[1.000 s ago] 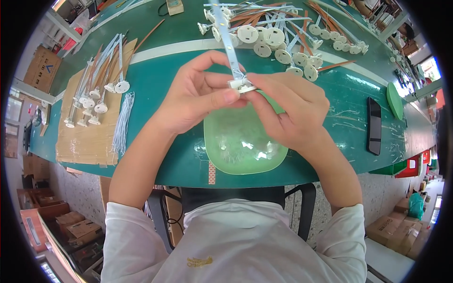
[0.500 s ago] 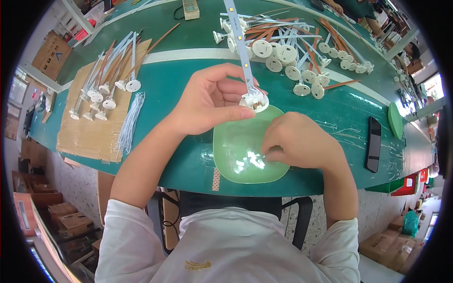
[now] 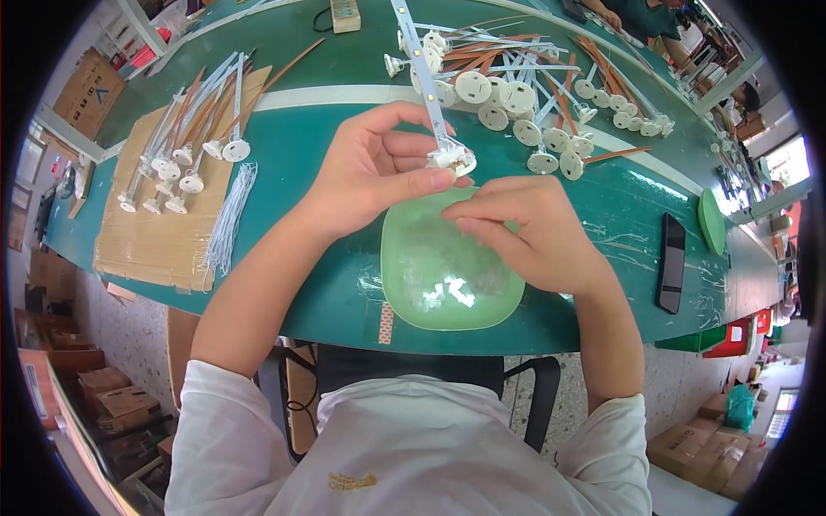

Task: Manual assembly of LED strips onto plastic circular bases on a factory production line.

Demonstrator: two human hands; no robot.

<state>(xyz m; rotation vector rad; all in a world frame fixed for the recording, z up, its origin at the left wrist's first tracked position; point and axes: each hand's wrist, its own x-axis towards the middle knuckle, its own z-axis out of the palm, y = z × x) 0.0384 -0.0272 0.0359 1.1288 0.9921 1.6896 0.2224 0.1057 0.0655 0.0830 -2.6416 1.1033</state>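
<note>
My left hand (image 3: pixel 374 168) grips the white round base of an LED strip (image 3: pixel 421 64) between thumb and fingers. The strip sticks up from the base, with small yellow chips along its narrow face. Close to the base, on its right and a little lower, my right hand (image 3: pixel 525 224) has thumb and index finger in a pinch. Whatever sits at those fingertips, if anything, is too small to make out. Under both hands lies a shallow green plate (image 3: pixel 413 292) with rounded corners; shiny reflections show on its bottom.
Several LED strips with round white bases (image 3: pixel 473 87) are heaped behind my hands. More lie on a cardboard sheet (image 3: pixel 159 249) at the left, beside a bundle of thin white wires (image 3: pixel 231 219). A black phone (image 3: pixel 671 262) rests at the right, near another green plate (image 3: pixel 711 221).
My right hand has risen from the green plate toward the white base, fingertips pinched. My left hand still holds the LED strip, which has tilted slightly.
</note>
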